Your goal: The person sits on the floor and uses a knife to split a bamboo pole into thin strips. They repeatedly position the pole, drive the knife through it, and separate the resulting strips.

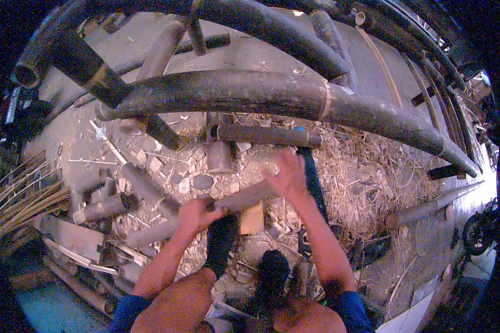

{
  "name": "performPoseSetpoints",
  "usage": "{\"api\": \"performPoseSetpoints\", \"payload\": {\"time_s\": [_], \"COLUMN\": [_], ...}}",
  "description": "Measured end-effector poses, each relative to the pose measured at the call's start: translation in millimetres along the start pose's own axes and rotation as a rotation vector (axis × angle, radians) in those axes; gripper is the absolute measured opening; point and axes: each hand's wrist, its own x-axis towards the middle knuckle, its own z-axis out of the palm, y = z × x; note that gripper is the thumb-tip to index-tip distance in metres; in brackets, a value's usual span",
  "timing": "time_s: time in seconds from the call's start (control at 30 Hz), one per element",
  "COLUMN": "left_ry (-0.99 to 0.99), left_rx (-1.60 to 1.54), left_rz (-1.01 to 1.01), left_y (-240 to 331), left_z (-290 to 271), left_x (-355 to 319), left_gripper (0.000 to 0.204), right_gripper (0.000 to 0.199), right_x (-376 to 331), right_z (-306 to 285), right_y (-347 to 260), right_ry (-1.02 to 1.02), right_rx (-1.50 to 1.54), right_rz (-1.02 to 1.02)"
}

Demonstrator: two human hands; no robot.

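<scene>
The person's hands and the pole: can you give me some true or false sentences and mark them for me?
1. The left hand holds a brown pole. True.
2. The right hand looks blurry. True.
3. The right hand is at the brown pole's left end. False: it is by the right end.
4. Wood chips lie scattered beyond the brown pole. True.
5. The person's shirt is yellow. False: the sleeves are blue.
</scene>
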Motion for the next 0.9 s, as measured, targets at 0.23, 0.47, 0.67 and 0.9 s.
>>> {"api": "performPoseSetpoints", "payload": {"time_s": [0.23, 0.47, 0.67, 0.9], "left_ry": [-0.093, -0.082, 0.013, 0.239], "left_rx": [-0.395, -0.401, -0.523, -0.759], "left_rz": [-0.275, -0.375, -0.423, -0.388], "left_y": [-76, -89, -111, -135], "left_z": [13, 6, 2, 36], "left_x": [-3, -26, -50, -43], "left_gripper": [0.065, 0.060, 0.056, 0.046], "right_gripper": [0.079, 0.066, 0.062, 0.070], "right_x": [59, 35, -20, 37], "right_z": [9, -1, -12, 70], "right_y": [83, 107, 130, -48], "right_ry": [0.005, 0.027, 0.308, 0.052], "right_rx": [-0.417, -0.401, -0.459, -0.071], "right_rz": [0.081, 0.204, 0.386, -0.025]}}
